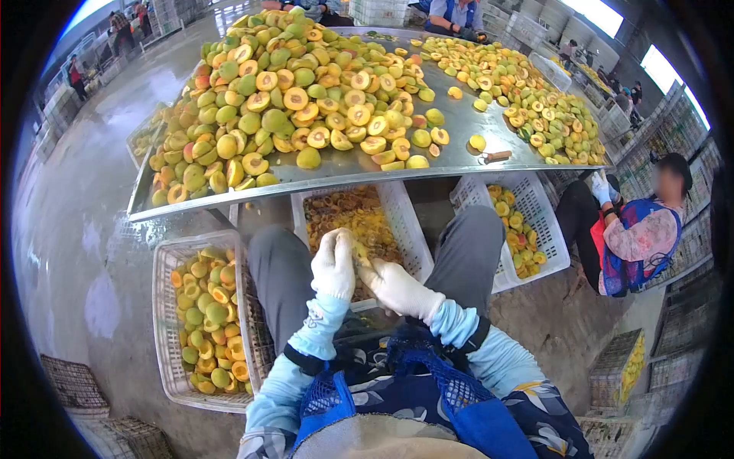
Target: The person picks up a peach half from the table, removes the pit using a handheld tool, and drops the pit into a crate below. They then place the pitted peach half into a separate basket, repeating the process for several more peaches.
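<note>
My left hand [334,264], in a white glove, is closed around a yellow piece of peach, mostly hidden by the fingers. Close beside it, my right hand [404,289], also gloved, has its fingers curled in against the fruit. Whatever the right hand grips is hidden by the glove. Both hands are between my knees, above a white crate [409,229] of brown pits and yellow scraps. A large heap of halved peaches [294,96] covers the left of the metal table [459,138] in front.
A wooden-handled tool [495,156] lies near the table edge. More peach halves [547,115] are piled at the right. Crates of halves stand left [162,329] and right [552,229] of my legs. A co-worker [638,229] sits at the right; others work across the table.
</note>
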Available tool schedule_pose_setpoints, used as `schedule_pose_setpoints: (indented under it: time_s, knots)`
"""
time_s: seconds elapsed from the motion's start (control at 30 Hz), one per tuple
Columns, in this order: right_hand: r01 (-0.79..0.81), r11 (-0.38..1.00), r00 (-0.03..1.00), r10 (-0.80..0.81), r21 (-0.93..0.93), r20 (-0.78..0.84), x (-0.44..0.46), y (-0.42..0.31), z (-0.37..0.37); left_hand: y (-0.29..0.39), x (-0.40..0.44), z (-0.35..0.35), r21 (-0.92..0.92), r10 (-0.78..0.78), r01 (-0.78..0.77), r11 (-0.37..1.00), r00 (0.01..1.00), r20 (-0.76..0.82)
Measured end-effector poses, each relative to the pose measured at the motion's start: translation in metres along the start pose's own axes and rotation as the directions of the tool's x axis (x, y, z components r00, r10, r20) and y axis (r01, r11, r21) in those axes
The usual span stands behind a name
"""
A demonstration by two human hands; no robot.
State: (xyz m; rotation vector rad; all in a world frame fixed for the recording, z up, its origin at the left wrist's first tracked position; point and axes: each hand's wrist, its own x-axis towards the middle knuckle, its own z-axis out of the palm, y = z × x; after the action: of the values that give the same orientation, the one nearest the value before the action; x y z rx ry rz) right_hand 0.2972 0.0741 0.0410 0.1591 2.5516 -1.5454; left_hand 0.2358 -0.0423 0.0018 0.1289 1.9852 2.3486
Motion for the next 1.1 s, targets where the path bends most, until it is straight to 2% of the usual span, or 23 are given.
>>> schedule_pose_setpoints:
  time_s: [0.03, 0.07, 0.1, 0.17, 0.2, 0.23, 0.3, 0.37, 0.43, 0.5, 0.57, 0.6, 0.63, 0.67, 0.7, 0.77, 0.8, 0.9, 0.93, 0.97, 1.03, 1.07, 1.1]
  knots:
    - [-0.278, 0.949, 0.949, 0.246, 0.152, 0.197, 0.001, -0.007, -0.009, -0.002, 0.003, 0.003, 0.051, 0.026, -0.026, 0.998, 1.0, -0.002]
    - [-0.278, 0.917, 0.952, 0.224, 0.286, 0.208, 0.004, 0.0, -0.004, 0.002, 0.009, 0.007, 0.106, 0.056, -0.056, 0.993, 0.998, 0.002]
    - [-0.285, 0.914, 0.95, 0.23, 0.29, 0.209, 0.007, 0.005, -0.005, 0.007, 0.012, 0.01, 0.109, 0.048, -0.049, 0.993, 0.999, 0.004]
    - [-0.299, 0.935, 0.944, 0.26, 0.19, 0.203, 0.01, 0.008, -0.004, 0.017, 0.015, 0.012, 0.292, -0.208, 0.188, 0.938, 0.977, 0.041]
    - [-0.357, 0.909, 0.925, 0.313, 0.215, 0.217, 0.012, 0.005, -0.007, 0.013, 0.016, 0.013, 0.301, -0.218, 0.196, 0.933, 0.975, 0.04]
    - [-0.359, 0.908, 0.924, 0.313, 0.218, 0.219, 0.018, 0.009, -0.008, 0.007, 0.018, 0.016, 0.263, -0.136, 0.134, 0.955, 0.991, -0.012]
    - [-0.51, 0.586, 0.854, 0.257, 0.63, 0.453, 0.028, 0.015, -0.01, -0.007, 0.024, 0.026, 0.235, 0.033, 0.001, 0.972, 0.989, -0.141]
    - [-0.508, 0.604, 0.856, 0.274, 0.614, 0.439, 0.039, 0.021, -0.017, -0.019, 0.036, 0.026, 0.153, 0.018, -0.004, 0.988, 0.996, -0.087]
    - [-0.313, 0.88, 0.933, 0.217, 0.357, 0.286, 0.051, 0.031, -0.022, -0.007, 0.061, 0.02, 0.312, -0.107, 0.05, 0.949, 0.98, 0.168]
    - [-0.49, 0.782, 0.85, 0.328, 0.386, 0.413, 0.054, 0.019, -0.038, -0.015, 0.077, 0.016, 0.25, -0.263, 0.187, 0.95, 0.911, 0.318]
    - [-0.565, 0.624, 0.819, 0.349, 0.539, 0.454, 0.057, 0.036, -0.028, -0.017, 0.081, 0.016, 0.245, -0.358, 0.285, 0.926, 0.868, 0.343]
    - [-0.575, 0.615, 0.812, 0.354, 0.539, 0.463, 0.058, 0.036, -0.027, -0.014, 0.072, 0.025, 0.232, -0.215, 0.169, 0.958, 0.957, 0.194]
    - [-0.573, 0.522, 0.814, 0.273, 0.632, 0.513, 0.061, 0.034, -0.029, -0.013, 0.063, 0.036, 0.238, -0.052, 0.041, 0.97, 0.998, 0.038]
    - [-0.571, 0.413, 0.815, 0.185, 0.709, 0.548, 0.063, 0.032, -0.03, -0.021, 0.065, 0.039, 0.162, 0.024, -0.018, 0.987, 0.999, -0.03]
    - [-0.576, 0.406, 0.812, 0.186, 0.709, 0.552, 0.067, 0.03, -0.034, -0.026, 0.07, 0.035, 0.166, 0.017, -0.012, 0.986, 0.999, -0.031]
    - [-0.638, 0.626, 0.762, 0.429, 0.449, 0.485, 0.076, 0.028, -0.04, -0.03, 0.087, 0.018, 0.148, -0.27, 0.236, 0.96, 0.921, 0.281]
    - [-0.652, 0.575, 0.746, 0.368, 0.495, 0.555, 0.076, 0.035, -0.041, -0.034, 0.094, 0.011, 0.204, -0.326, 0.266, 0.942, 0.866, 0.378]
    - [-0.628, 0.491, 0.771, 0.286, 0.604, 0.569, 0.072, 0.038, -0.03, -0.032, 0.092, 0.005, 0.148, -0.323, 0.287, 0.946, 0.853, 0.411]
    - [-0.595, 0.569, 0.796, 0.319, 0.568, 0.514, 0.07, 0.034, -0.028, -0.042, 0.082, 0.01, 0.004, -0.226, 0.236, 0.972, 0.924, 0.308]
    - [-0.602, 0.562, 0.791, 0.32, 0.567, 0.522, 0.072, 0.035, -0.029, -0.041, 0.077, 0.018, 0.012, -0.209, 0.21, 0.978, 0.963, 0.171]
    - [-0.693, 0.47, 0.712, 0.332, 0.546, 0.618, 0.076, 0.038, -0.035, -0.03, 0.083, 0.015, 0.143, -0.247, 0.215, 0.966, 0.933, 0.261]
    - [-0.697, 0.373, 0.71, 0.242, 0.612, 0.661, 0.073, 0.042, -0.037, -0.032, 0.088, 0.011, 0.139, -0.25, 0.22, 0.966, 0.933, 0.26]
    - [-0.701, 0.376, 0.706, 0.246, 0.606, 0.664, 0.071, 0.042, -0.036, -0.035, 0.094, 0.004, 0.065, -0.312, 0.312, 0.948, 0.864, 0.395]
